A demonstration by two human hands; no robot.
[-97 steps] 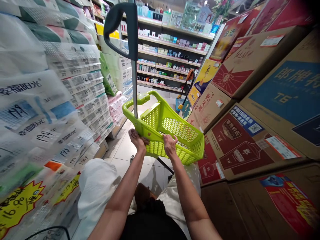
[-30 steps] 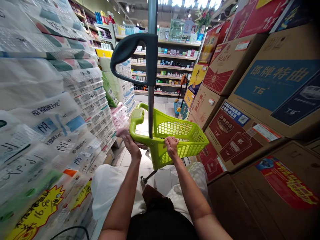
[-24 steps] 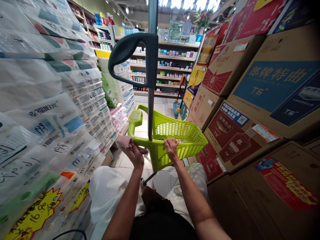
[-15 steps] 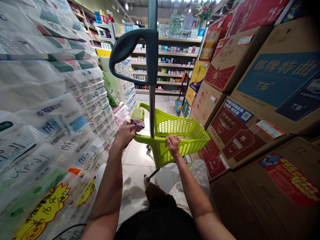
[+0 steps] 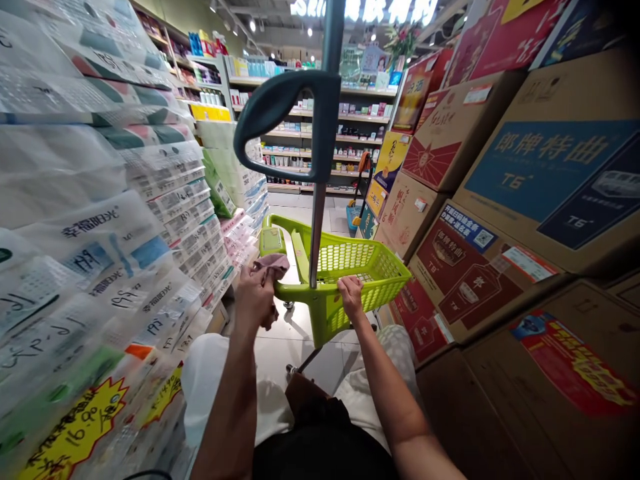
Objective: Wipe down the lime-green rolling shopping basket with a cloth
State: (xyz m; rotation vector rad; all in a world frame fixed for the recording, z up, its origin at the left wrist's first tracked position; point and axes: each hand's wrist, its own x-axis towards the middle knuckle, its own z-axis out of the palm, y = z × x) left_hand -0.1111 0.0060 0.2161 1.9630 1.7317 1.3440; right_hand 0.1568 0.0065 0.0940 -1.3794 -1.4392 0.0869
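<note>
Head view: I am holding both arms (image 5: 234, 387) extended, left hand (image 5: 254, 297) clenching a cloth (image 5: 276, 263), right hand (image 5: 351, 293) gripping the green basket (image 5: 323, 316), fingers curled tight over its near rim.

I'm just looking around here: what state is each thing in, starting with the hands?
Left hand: closed on a cloth, at the basket's corner
Right hand: closed on the basket's rim
Pink cloth: bunched up
Green shopping basket: open-topped
Dark grey handle: raised above the basket
Cardboard cartons: stacked
Tissue packs: plastic-wrapped, stacked
Back shelves: stocked
Overhead sign: lit
</note>
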